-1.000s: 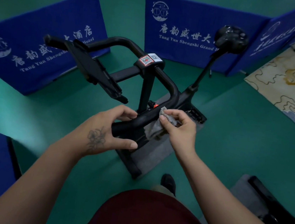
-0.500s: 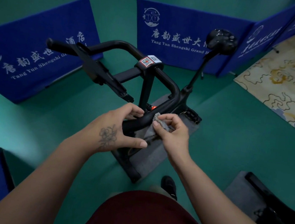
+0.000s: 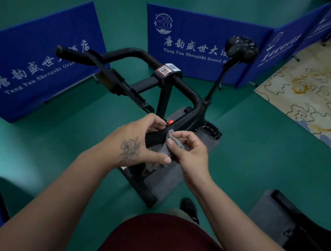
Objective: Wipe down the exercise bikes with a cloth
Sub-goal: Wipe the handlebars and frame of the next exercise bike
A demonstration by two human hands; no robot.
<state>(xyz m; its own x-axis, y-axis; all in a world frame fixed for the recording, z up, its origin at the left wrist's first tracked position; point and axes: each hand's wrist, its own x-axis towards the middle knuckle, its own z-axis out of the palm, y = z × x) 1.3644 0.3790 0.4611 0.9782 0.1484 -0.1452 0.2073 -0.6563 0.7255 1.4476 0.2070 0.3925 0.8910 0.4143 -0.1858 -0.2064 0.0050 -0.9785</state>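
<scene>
A black exercise bike stands on a grey mat in front of me, with its saddle at the far side. My right hand pinches a grey cloth against the near right handlebar end. My left hand, tattooed on the back, curls around the same handlebar end, its thumb under the cloth. The bar's tip is hidden by both hands.
Blue banner panels fence the bike at the back and left. A patterned carpet lies at the right. The base of another bike on a grey mat sits at the lower right. My shoe rests near the mat.
Both hands have drawn closer together on the handlebar end. My right hand slid the cloth slightly toward me along the bar.
</scene>
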